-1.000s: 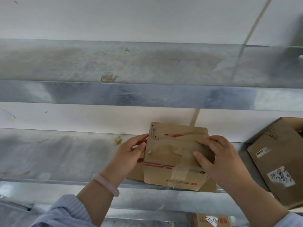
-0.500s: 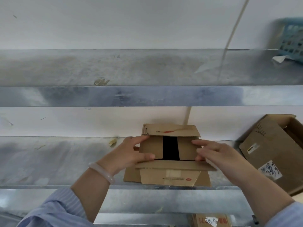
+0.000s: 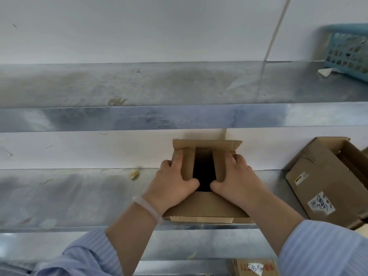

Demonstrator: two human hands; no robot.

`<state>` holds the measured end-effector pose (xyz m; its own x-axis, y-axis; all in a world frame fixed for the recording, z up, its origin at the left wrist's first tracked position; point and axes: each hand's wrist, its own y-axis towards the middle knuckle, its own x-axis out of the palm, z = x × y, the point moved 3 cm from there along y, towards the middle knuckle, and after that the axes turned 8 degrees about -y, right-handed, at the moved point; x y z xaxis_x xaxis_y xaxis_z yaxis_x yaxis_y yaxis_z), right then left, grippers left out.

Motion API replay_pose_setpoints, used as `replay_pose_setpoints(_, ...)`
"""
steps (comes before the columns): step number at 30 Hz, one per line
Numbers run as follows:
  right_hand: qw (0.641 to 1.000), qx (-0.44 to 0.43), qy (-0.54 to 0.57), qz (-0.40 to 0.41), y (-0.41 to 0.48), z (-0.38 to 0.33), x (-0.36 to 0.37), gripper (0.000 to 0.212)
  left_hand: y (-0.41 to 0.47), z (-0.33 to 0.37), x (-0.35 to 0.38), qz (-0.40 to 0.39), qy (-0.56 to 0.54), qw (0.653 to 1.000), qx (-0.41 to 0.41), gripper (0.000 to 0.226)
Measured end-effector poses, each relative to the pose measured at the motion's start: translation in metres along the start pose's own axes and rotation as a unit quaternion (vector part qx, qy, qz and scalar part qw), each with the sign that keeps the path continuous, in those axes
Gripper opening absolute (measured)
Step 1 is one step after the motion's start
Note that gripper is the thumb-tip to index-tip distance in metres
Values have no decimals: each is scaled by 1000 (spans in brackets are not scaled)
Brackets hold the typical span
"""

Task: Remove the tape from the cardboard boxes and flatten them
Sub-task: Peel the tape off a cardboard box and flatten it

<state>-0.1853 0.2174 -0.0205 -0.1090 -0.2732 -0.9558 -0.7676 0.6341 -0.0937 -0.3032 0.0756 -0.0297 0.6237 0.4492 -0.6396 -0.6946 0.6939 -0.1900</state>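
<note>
A small brown cardboard box (image 3: 207, 145) stands on the metal shelf (image 3: 79, 196), its top open with a dark gap between two side flaps. My left hand (image 3: 175, 182) grips the left flap, thumb at the edge of the opening. My right hand (image 3: 237, 180) grips the right flap the same way. The far flap stands up against the white wall and the near flap (image 3: 207, 206) lies forward toward me. A flat piece of cardboard (image 3: 201, 219) shows under the box at the shelf edge.
A larger open cardboard box (image 3: 326, 182) with labels lies tilted at the right of the shelf. A blue plastic basket (image 3: 348, 50) sits on the upper shelf at the right. Another labelled box (image 3: 254, 267) shows on a lower level. Tape scraps (image 3: 134, 173) dot the shelves.
The box went from closed with tape on top to open. Both hands moved from the top face onto the two side flaps and spread them apart.
</note>
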Motion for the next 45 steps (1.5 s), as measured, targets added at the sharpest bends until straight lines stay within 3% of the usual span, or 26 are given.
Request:
replay_pose_setpoints(3,982,-13,189,8,-10,11,-12,69,-15,1,-11,7,-165,985,55,58)
replay_pose_setpoints(4,964,-11,264,22,-14,16,-17,63,-20,2,-16,9,-184,980,71,60)
replay_pose_setpoints(7,901,17,429,61,-19,43,-25,53,-32,-9,-29,-14,-184,980,70,76)
replay_pose_setpoints(9,854,39,516,45,-22,63,-19,54,-41,-21,-29,-49,-200,977,54,79)
replay_pose_setpoints(11,820,57,569,26,-26,81,-8,54,-51,-33,-24,-78,-191,977,61,64)
replay_pose_setpoints(14,769,51,636,-42,-36,87,-14,36,-62,-47,-14,-92,-141,983,67,46)
replay_pose_setpoints(17,732,94,667,-102,-40,95,-26,64,-61,-54,-10,-129,-76,985,85,58)
replay_pose_setpoints(20,786,168,572,-164,-35,109,-27,65,-57,-55,-1,-212,3,967,145,86)
replay_pose_setpoints(23,856,190,434,-209,-31,112,-25,42,-47,-65,12,-284,46,945,157,88)
replay_pose_setpoints(26,856,201,414,-235,-31,112,-8,29,-37,-71,26,-321,42,939,115,86)
replay_pose_setpoints(28,853,243,404,-224,-35,121,18,27,-27,-76,41,-291,62,951,89,91)
replay_pose_setpoints(31,850,274,389,-227,-45,132,63,29,-10,-79,66,-193,192,957,101,89)
replay_pose_setpoints(34,883,270,328,-201,-49,141,99,34,5,-83,89,-140,269,948,99,81)
replay_pose_setpoints(38,948,231,148,-159,-41,142,106,60,14,-106,114,-174,353,917,65,83)
replay_pose_setpoints(40,971,191,50,-133,-34,137,101,77,19,-110,117,-157,346,923,68,84)
replay_pose_setpoints(43,987,70,-124,-72,-18,120,98,91,35,-105,115,-123,346,927,72,80)
replay_pose_setpoints(45,989,-12,-134,-66,1,105,102,88,47,-99,114,-117,361,923,70,86)
